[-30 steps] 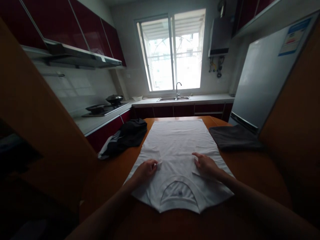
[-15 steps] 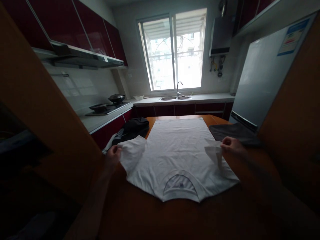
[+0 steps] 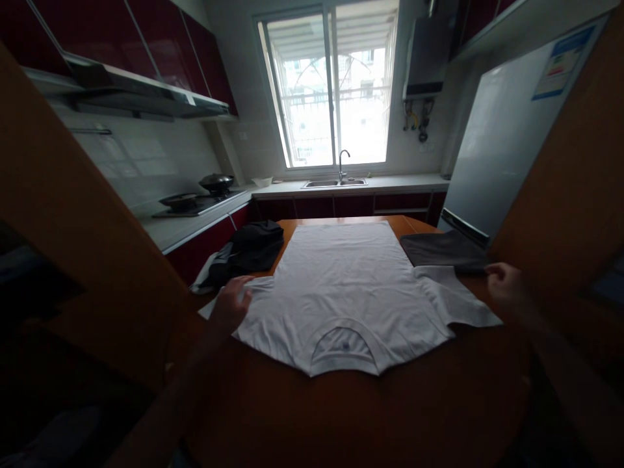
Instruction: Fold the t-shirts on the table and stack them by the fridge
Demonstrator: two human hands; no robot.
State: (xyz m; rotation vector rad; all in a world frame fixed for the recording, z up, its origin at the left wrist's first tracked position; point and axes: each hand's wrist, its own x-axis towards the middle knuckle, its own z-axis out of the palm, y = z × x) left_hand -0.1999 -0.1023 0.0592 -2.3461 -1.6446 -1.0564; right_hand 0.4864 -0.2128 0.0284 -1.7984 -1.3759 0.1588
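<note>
A white T-shirt (image 3: 341, 273) lies spread out with its neckline toward me and both sleeves out to the sides. My left hand (image 3: 234, 304) rests over the left sleeve, fingers apart and loosely bent, gripping nothing that I can see. Just beyond the right sleeve (image 3: 458, 299), which lies flat, my right hand (image 3: 506, 284) hovers near the corner of a folded dark grey cloth (image 3: 439, 250). Its fingers are partly curled, with a gap at the thumb, and no fabric shows in them.
The shirt lies on an orange-brown wooden table (image 3: 351, 416). A dark garment (image 3: 256, 247) is heaped at the table's left. Behind are a stove with pans (image 3: 217, 182), a sink (image 3: 334, 184) under the window and a fridge (image 3: 497, 149) at right.
Both sleeves, lifted and held before, now lie lower and spread outward. My right hand has let go and moved right; my left hand has loosened over its sleeve. The view has shifted slightly.
</note>
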